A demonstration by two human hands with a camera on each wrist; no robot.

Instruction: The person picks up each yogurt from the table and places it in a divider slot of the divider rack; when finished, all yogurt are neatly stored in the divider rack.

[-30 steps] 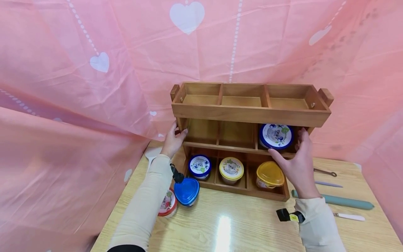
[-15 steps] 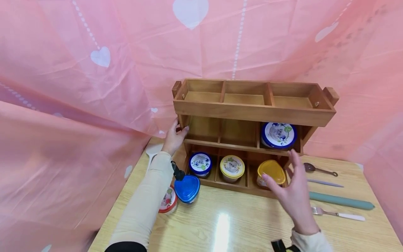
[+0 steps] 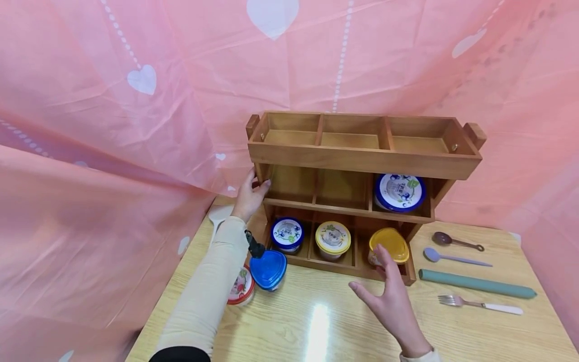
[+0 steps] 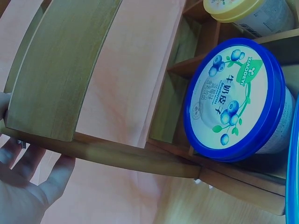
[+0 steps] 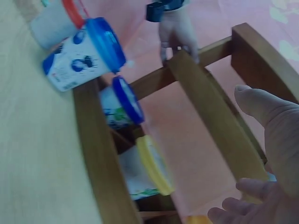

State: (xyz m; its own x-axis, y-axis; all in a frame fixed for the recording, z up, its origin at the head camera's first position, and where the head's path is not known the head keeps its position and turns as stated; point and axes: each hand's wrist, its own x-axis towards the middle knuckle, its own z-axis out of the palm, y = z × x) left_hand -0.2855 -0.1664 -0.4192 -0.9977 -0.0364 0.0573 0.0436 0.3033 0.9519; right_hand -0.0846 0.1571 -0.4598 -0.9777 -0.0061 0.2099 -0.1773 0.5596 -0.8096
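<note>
My left hand (image 3: pixel 250 195) grips the left side of a three-tier wooden rack (image 3: pixel 362 159), thumb at the front; the left wrist view shows its fingers around the side bar. My right hand (image 3: pixel 392 305), empty, hangs over the table before the rack with thumb and fingers spread. One finger overlaps an orange-lidded tub (image 3: pixel 392 241) in the bottom right compartment. Beside that tub stand a yellow-lidded tub (image 3: pixel 332 236) and a blue-lidded tub (image 4: pixel 229 100). Another blue-lidded tub (image 3: pixel 400 193) sits in the middle tier's right compartment.
Left of the rack's front stand a blue triangular-lidded cup (image 3: pixel 268 270) and a red-lidded tub (image 3: pixel 242 288), partly behind my left sleeve. A white utensil (image 3: pixel 219 216) lies behind. On the right lie a brown spoon (image 3: pixel 443 238), purple spoon (image 3: pixel 432 254), green rod (image 3: pixel 477 283) and fork (image 3: pixel 480 304).
My right hand has left the middle tier's right end, moving down and left to above the table. The left hand keeps its grip on the rack.
</note>
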